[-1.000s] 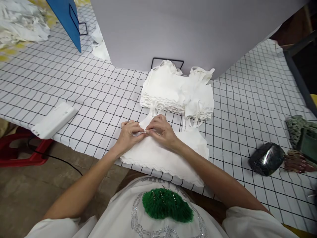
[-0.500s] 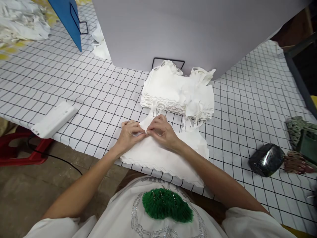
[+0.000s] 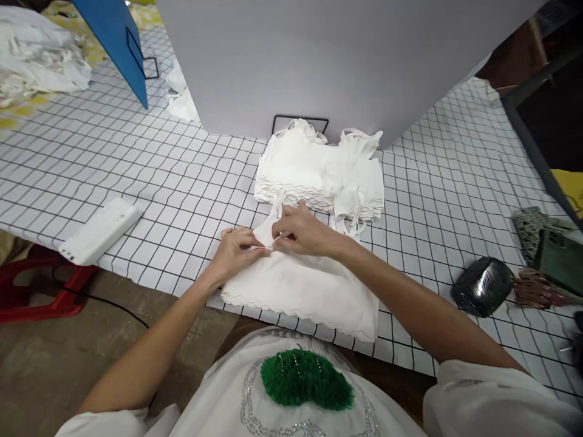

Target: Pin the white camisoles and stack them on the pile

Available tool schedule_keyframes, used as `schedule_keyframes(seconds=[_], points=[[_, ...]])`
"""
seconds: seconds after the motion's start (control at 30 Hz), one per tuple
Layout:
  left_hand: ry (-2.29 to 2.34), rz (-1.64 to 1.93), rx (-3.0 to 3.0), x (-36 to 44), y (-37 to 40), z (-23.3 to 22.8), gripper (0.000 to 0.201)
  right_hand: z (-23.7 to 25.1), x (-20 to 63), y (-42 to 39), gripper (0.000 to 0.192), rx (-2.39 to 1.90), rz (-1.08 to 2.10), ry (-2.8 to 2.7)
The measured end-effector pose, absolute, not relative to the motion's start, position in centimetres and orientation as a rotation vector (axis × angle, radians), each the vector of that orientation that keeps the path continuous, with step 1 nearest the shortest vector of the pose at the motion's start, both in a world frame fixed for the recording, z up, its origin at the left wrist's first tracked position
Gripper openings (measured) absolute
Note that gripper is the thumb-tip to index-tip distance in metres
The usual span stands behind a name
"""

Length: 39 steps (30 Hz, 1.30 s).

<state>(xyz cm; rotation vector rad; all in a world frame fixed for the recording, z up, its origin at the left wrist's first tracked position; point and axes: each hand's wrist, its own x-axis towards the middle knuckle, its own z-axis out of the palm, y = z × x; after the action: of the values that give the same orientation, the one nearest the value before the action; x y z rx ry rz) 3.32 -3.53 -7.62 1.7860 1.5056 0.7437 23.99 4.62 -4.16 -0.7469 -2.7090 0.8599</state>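
At near edge of desk (image 3: 410, 200), white garment (image 3: 300, 291) lay flat, L hand (image 3: 237, 252) & R hand (image 3: 303, 230) each w/ grip pinching its upper edge. Shiny blk bundle (image 3: 483, 286) sat R, white device (image 3: 101, 232) L; just beyond, cloth stack (image 3: 314, 167) stood btwn garment & tall grey panel (image 3: 328, 60).

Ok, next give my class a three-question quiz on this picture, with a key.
1. The tufted patch on the person's shirt is: A) red B) green C) blue.

2. True or false: the left hand pinches the near white fabric, with the right hand close beside it.

3. Fill in: the shiny black bundle lies on the person's ____ side.

Key: 1. B; 2. true; 3. right.
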Motion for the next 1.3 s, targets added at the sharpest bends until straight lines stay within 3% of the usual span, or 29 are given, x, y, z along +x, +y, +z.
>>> schedule_keyframes(seconds=[0.1, 0.23, 0.4, 0.57, 0.67, 0.83, 1.13, 1.3], points=[[1.45, 0.709, 1.78, 2.9, -3.1, -7.3, 0.022, -2.5, 24.1, 7.6, 0.029, -0.837, 0.907, -2.622], [1.437, 0.666, 1.804, 2.8, -2.7, -7.0, 0.024, -0.8, 23.6, 10.7, 0.042, -0.854, 0.741, -2.567], [1.483, 0.612, 1.796, 2.9, -2.4, -7.1, 0.02, -1.5, 22.8, 12.0, 0.033, -0.926, 0.495, -2.604], [1.619, 0.644, 1.856, 3.0, -3.0, -7.2, 0.025, -2.4, 25.4, 11.6, 0.017, -0.955, 0.697, -2.383], [1.764, 0.859, 1.994, 3.4, -3.4, -6.6, 0.035, -2.1, 29.2, 10.9, 0.025, -1.016, 0.724, -2.066], [1.435, 0.862, 1.978, 5.9, -2.5, -4.5, 0.023, -2.5, 35.7, 8.9, 0.013, -1.336, 0.591, -1.769], [1.179, 0.706, 1.976, 13.0, 3.3, -3.5, 0.019, -5.0, 39.3, 5.6, 0.005, -1.417, 0.474, -2.002], [1.219, 0.736, 2.183, 17.1, 5.9, -3.5, 0.014, -5.3, 39.2, 5.7, 0.016, -1.567, 0.348, -1.97]])
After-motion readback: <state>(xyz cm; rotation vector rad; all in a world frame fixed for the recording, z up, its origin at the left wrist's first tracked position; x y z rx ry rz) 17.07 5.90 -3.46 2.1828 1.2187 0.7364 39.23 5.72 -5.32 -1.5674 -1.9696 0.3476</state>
